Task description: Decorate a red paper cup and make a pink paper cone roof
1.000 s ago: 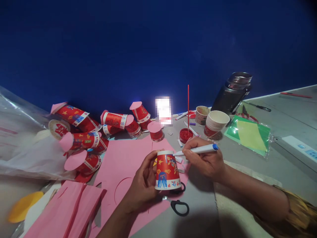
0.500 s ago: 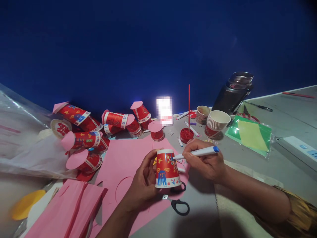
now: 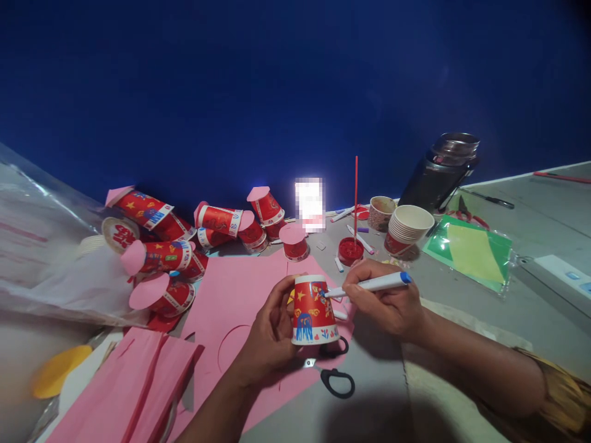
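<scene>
My left hand (image 3: 272, 335) is wrapped round a red paper cup (image 3: 314, 311), held upside down with its wide white rim at the bottom. Gold stars, swirls and blue marker patches show on its side. Between the fingers of my right hand (image 3: 385, 301) is a white marker (image 3: 378, 283) with a blue end, its tip touching or very near the cup's right side. Below the cup lie black-handled scissors (image 3: 338, 383), partly hidden by it. Pink paper (image 3: 235, 295) with a drawn circle spreads under my left hand.
Several red cups with pink paper tops (image 3: 161, 255) lie at the left. A red dish (image 3: 351, 251) with an upright red stick, stacked paper cups (image 3: 409, 227), a dark thermos (image 3: 441, 169) and a green packet (image 3: 471, 252) stand or lie at the right. Folded pink sheets (image 3: 124, 394) are near front left.
The whole view has shifted slightly, so things appear a little further right. Both hands keep their hold, and the marker tip stays at the same area of the cup.
</scene>
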The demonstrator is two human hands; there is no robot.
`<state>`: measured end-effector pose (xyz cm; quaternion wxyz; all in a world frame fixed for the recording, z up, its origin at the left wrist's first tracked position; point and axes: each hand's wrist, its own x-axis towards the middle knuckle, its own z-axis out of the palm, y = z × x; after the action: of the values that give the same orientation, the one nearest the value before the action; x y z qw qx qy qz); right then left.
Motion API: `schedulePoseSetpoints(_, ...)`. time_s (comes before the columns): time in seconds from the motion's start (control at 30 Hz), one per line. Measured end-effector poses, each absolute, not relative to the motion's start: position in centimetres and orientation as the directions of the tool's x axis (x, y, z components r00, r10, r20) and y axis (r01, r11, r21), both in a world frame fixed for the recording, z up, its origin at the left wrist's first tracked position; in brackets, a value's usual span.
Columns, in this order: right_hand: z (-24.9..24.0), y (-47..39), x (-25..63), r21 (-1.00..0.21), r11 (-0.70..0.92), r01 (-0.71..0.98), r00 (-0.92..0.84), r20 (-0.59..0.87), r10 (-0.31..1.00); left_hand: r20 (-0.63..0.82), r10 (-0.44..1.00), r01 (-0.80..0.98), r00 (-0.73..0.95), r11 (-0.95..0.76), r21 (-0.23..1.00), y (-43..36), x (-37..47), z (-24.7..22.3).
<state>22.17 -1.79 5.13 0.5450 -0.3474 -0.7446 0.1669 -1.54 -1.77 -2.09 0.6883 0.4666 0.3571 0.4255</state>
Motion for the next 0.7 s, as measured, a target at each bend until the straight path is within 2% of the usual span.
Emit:
schedulePoseSetpoints(0.3,5.4,-2.2,22.0,-0.615,0.72,0.321,-0.118,0.729,0.675,-0.067,0.915,-0.315,0.398,0.205,0.927,-2.0,-0.9,-1.4)
schedulePoseSetpoints(0.7,5.6,-2.3,21.7,-0.567,0.748,0.344,-0.216,0.728,0.651,-0.031,0.924,-0.287,0.38,0.149,0.946,-2.1,-0.7,-0.4)
